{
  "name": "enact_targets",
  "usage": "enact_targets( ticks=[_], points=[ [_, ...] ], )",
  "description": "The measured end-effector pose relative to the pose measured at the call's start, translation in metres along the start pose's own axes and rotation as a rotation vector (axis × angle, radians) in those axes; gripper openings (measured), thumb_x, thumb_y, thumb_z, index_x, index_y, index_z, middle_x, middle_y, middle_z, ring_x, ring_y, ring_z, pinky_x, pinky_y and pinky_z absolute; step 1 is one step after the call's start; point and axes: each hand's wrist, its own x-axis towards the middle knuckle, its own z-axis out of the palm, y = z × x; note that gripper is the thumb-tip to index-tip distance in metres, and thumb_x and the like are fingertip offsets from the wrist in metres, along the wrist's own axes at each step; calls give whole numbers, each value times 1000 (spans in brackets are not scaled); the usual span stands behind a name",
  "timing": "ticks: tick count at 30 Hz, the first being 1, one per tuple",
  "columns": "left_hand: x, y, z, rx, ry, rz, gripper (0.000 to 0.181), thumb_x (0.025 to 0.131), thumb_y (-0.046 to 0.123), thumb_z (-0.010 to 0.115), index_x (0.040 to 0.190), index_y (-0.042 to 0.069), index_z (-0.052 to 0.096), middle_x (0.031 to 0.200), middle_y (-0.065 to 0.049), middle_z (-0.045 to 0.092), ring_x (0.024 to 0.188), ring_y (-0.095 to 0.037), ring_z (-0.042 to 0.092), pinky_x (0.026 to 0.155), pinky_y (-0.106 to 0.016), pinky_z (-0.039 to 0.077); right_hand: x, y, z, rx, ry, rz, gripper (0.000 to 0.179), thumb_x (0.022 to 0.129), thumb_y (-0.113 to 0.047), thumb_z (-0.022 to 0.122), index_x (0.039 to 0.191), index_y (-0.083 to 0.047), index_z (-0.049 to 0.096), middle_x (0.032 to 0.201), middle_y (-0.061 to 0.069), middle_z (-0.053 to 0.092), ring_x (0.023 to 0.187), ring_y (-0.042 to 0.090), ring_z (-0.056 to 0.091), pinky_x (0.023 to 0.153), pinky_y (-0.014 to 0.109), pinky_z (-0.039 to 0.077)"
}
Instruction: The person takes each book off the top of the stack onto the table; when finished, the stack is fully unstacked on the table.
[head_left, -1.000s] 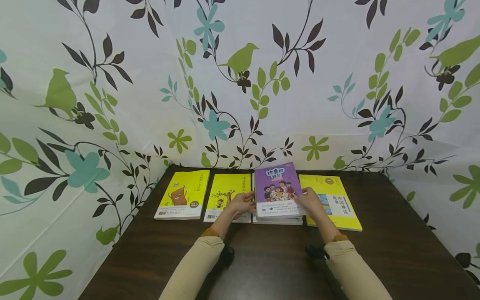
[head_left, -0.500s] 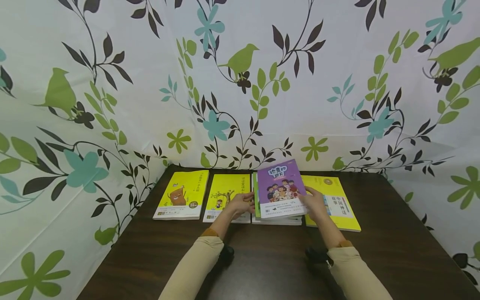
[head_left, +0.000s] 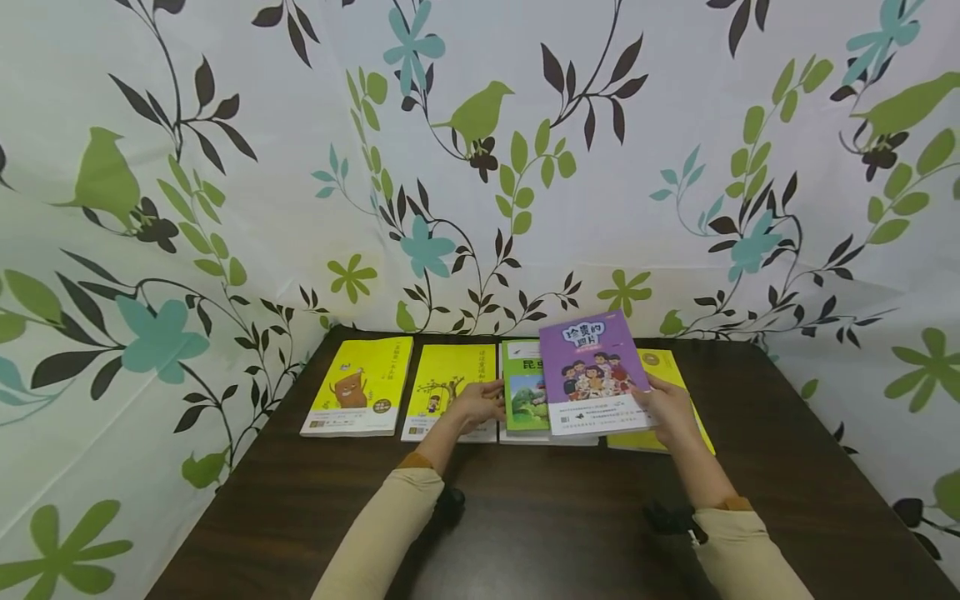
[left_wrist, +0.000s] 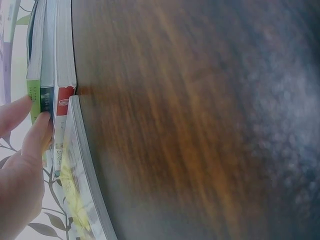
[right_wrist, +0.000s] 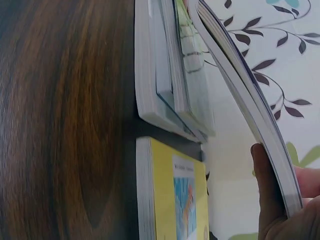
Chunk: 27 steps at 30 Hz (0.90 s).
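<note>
Head view: the right hand (head_left: 670, 408) pinches the purple book (head_left: 592, 375) by its right edge, partly covering the green book (head_left: 525, 400). Left wrist view: the left hand (left_wrist: 25, 185) touches spines of the book stack (left_wrist: 64, 45), fingertips apart. Right wrist view: the purple book is tilted and raised above the rightmost yellow book (right_wrist: 163, 190).

- Through the head view I see a plain, cream-coloured left sleeve (head_left: 378, 533).
- The right sleeve (head_left: 752, 552) matches it in colour.
- An orange-brown left cuff (head_left: 416, 460) shows as a narrow band past the cream.
- The right cuff (head_left: 735, 504) is the same orange-brown.
- I make out a black object (head_left: 450, 502) beside the left sleeve, its shape lost in shadow.
- Left hand (head_left: 477, 407) and right hand (head_left: 670, 408) are bare.
</note>
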Motion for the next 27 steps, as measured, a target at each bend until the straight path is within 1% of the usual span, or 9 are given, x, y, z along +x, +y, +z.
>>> enact_targets(
  ticks=[6,11,17,19,22,25,26,27],
  points=[
    [1,3,0,22,28,-17,78,79,-16,66,149,4,38,157,-14,34,137,-33,44,99,-39,51,-3,0,-14,28,-4,52,63,99,-13,54,155,-9,24,96,5,62,70,10,65,62,27,57],
    [2,3,2,41,59,-52,79,77,-16,68,148,5,40,156,-13,36,136,-31,46,99,-37,51,0,2,-26,44,3,56,64,99,-12,53,155,-8,22,94,4,60,70,8,64,62,27,57],
    [5,2,4,34,68,-53,78,77,-17,67,148,4,40,156,-13,36,136,-31,46,99,-38,50,1,1,-42,74,11,55,66,99,-13,54,155,-7,20,81,-6,61,68,7,65,61,27,57],
    [5,1,4,30,65,-55,78,78,-16,67,148,4,40,156,-12,35,137,-31,45,100,-38,50,1,3,-47,90,14,52,66,99,-11,54,155,-7,20,79,-8,61,68,7,64,61,27,57],
    [5,1,4,27,54,-44,79,78,-16,67,149,4,39,157,-13,34,138,-32,44,100,-38,50,5,9,-56,104,27,43,67,98,-13,57,155,-9,22,85,-7,62,72,7,64,63,27,57],
    [3,2,3,22,45,-34,79,78,-17,66,149,4,39,157,-13,34,138,-32,43,99,-38,51,16,18,-67,135,43,37,70,95,-17,63,154,-11,26,95,-2,63,77,10,65,66,30,58],
    [2,2,3,20,43,-30,79,78,-17,66,149,4,39,157,-14,34,138,-33,43,99,-38,51,19,20,-71,142,35,34,72,94,-18,65,154,-12,26,98,-1,63,79,11,65,67,31,58],
    [2,3,3,26,45,-27,79,78,-17,66,149,4,39,157,-14,34,138,-33,43,98,-38,51,22,22,-74,151,42,44,71,94,-20,65,154,-14,27,99,-1,64,80,11,66,68,31,58]
  ],
)
